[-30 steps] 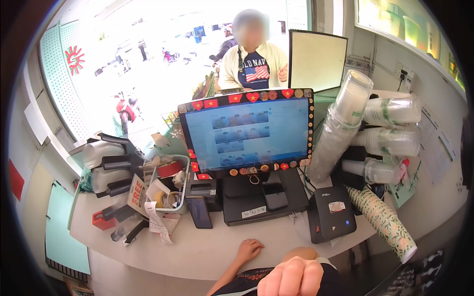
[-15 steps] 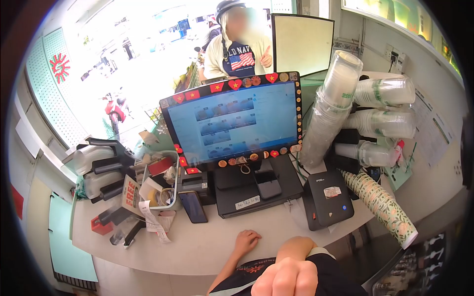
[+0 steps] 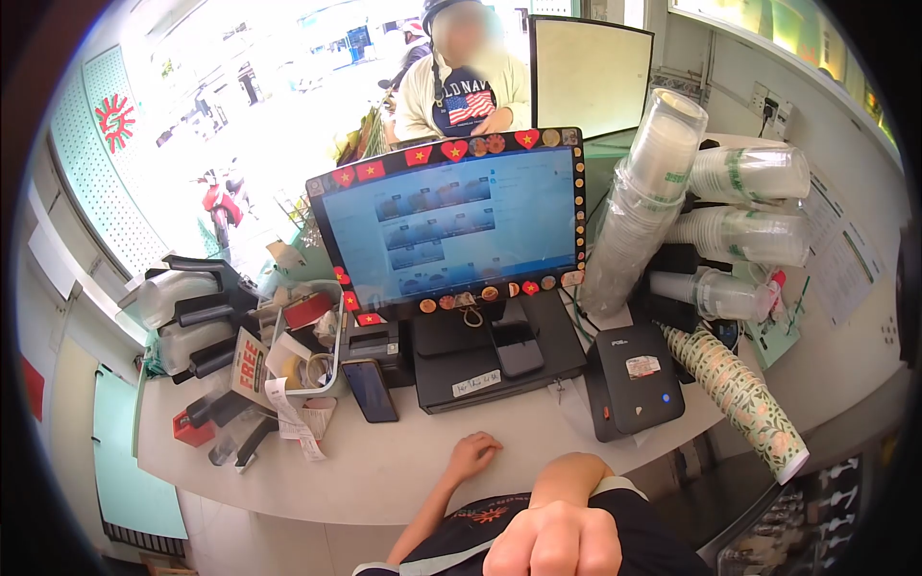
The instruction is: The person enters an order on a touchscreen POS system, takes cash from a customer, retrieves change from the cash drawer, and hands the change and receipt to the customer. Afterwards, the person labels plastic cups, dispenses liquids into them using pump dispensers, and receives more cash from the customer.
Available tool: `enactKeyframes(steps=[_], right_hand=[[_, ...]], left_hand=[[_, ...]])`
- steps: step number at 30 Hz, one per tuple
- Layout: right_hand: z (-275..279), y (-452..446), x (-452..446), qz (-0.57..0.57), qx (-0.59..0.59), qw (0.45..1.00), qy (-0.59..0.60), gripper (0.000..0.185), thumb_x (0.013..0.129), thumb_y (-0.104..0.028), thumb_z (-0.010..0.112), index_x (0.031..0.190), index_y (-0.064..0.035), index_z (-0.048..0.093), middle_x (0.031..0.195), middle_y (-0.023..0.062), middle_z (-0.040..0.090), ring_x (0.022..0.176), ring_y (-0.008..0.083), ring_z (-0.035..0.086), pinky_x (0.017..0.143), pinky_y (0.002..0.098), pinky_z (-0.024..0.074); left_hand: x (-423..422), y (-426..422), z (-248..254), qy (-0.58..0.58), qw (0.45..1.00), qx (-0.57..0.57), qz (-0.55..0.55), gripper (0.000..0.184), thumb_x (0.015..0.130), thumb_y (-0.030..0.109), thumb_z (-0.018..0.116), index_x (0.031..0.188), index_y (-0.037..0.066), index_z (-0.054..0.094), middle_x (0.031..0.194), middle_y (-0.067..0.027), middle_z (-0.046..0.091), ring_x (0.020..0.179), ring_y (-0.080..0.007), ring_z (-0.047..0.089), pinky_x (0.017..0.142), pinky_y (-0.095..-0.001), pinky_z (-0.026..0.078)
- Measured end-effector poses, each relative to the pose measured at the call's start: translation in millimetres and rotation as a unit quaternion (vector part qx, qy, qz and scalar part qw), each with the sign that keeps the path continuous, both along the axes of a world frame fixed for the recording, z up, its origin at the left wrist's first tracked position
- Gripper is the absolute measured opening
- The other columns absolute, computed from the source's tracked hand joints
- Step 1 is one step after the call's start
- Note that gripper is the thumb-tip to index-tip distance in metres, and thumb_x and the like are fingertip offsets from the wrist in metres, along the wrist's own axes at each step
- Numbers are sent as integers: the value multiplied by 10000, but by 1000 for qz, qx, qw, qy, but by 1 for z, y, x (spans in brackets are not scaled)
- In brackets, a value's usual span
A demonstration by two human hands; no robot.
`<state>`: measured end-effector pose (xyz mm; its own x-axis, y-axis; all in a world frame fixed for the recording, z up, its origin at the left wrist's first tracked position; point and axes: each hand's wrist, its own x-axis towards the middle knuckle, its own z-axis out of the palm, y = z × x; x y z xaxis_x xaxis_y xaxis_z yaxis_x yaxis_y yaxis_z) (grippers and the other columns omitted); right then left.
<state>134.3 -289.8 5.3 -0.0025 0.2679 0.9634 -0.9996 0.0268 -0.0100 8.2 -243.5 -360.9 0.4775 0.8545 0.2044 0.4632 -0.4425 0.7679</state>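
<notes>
My left hand [image 3: 473, 455] rests on the white counter [image 3: 384, 485], its fingers curled inward; whether it holds anything is hidden. Close to the camera, my right hand [image 3: 555, 542] is raised in front of my chest with its knuckles forward and fingers folded; its palm side is out of sight. Beyond the left hand stands a touch monitor [image 3: 451, 226] edged with stickers, above a black cash drawer [image 3: 499, 370]. A phone [image 3: 370, 391] leans at the drawer's left, and a black printer [image 3: 635, 382] stands at its right.
Across the counter stands a person [image 3: 463, 86] in a helmet. Stacked plastic cups [image 3: 643, 202] and patterned cups [image 3: 738, 403] are at the right. To the left are a basket [image 3: 336, 376] of tape and small items, a FREE sign [image 3: 252, 368] and cup holders [image 3: 206, 322].
The view has shifted, so the counter items appear higher and further left. The person across the counter has turned their head and lowered a raised hand. My hands keep nearly the same pose.
</notes>
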Motion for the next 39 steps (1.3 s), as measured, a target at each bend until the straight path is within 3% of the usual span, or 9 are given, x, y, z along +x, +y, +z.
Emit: enactKeyframes(steps=[9, 12, 17, 21, 25, 29, 32, 36, 39], right_hand=[[7, 2, 4, 84, 13, 995, -55, 112, 745, 27, 637, 640, 15, 600, 718, 135, 550, 598, 245, 506, 552, 295, 447], [7, 4, 7, 69, 43, 994, -69, 106, 726, 46, 646, 635, 19, 600, 727, 138, 551, 590, 243, 504, 545, 296, 446], [-3, -7, 15, 66, 5, 995, -77, 87, 717, 43, 653, 657, 25, 593, 745, 155, 534, 596, 248, 526, 530, 313, 447], [-7, -14, 20, 16, -14, 996, -82, 94, 727, 38, 649, 665, 15, 582, 776, 168, 526, 649, 276, 555, 557, 334, 468], [-8, -33, 17, -67, -117, 988, -74, 140, 728, 19, 663, 634, 0, 561, 796, 172, 541, 736, 313, 569, 631, 367, 498], [-13, -39, 19, -53, -144, 986, -73, 158, 726, 3, 677, 628, -5, 553, 810, 182, 555, 775, 331, 574, 673, 389, 508], [-12, -38, 20, -48, -144, 985, -85, 149, 729, 7, 673, 638, -3, 556, 826, 190, 562, 781, 335, 577, 685, 391, 510], [-2, -31, 17, -20, -123, 986, -108, 124, 730, 24, 665, 655, 7, 567, 856, 202, 570, 790, 335, 578, 701, 389, 507], [-2, -23, 21, -7, -80, 989, -126, 97, 737, 25, 656, 676, 14, 581, 877, 209, 574, 787, 333, 578, 702, 382, 503]], left_hand=[[-12, 96, 180, -59, 979, 188, 46, 135, 747, 2, 552, 834, 71, 628, 879, -76, 605, 843, -230, 597, 707, -300, 484], [-20, 118, 224, 43, 957, 281, 59, 117, 764, 107, 573, 869, 95, 623, 1104, -47, 578, 912, -241, 591, 738, -335, 488], [-35, 148, 245, 111, 959, 238, 105, 129, 762, 129, 574, 884, 132, 616, 1239, -12, 505, 864, -211, 610, 703, -338, 488], [-46, 163, 259, 1, 956, 222, 190, 148, 765, 128, 564, 899, 152, 620, 1254, 0, 497, 659, -150, 628, 623, -306, 484], [-52, 162, 271, -14, 947, 238, 217, 143, 773, 156, 569, 905, 133, 620, 1277, -18, 479, 660, -160, 624, 627, -314, 486], [-55, 150, 249, 61, 966, 214, 134, 138, 770, 196, 581, 883, 135, 632, 1027, -59, 620, 665, -207, 619, 649, -335, 484], [-58, 138, 249, 179, 981, 52, 47, 142, 770, 204, 581, 885, 149, 644, 926, -62, 640, 685, -214, 621, 655, -344, 482], [-58, 140, 251, 59, 981, 180, 48, 153, 788, 172, 567, 914, 151, 651, 1011, -67, 629, 726, -197, 628, 670, -330, 482], [-54, 138, 266, 47, 975, 202, 77, 142, 784, 153, 564, 895, 109, 643, 1233, -56, 516, 744, -189, 625, 704, -325, 481]])
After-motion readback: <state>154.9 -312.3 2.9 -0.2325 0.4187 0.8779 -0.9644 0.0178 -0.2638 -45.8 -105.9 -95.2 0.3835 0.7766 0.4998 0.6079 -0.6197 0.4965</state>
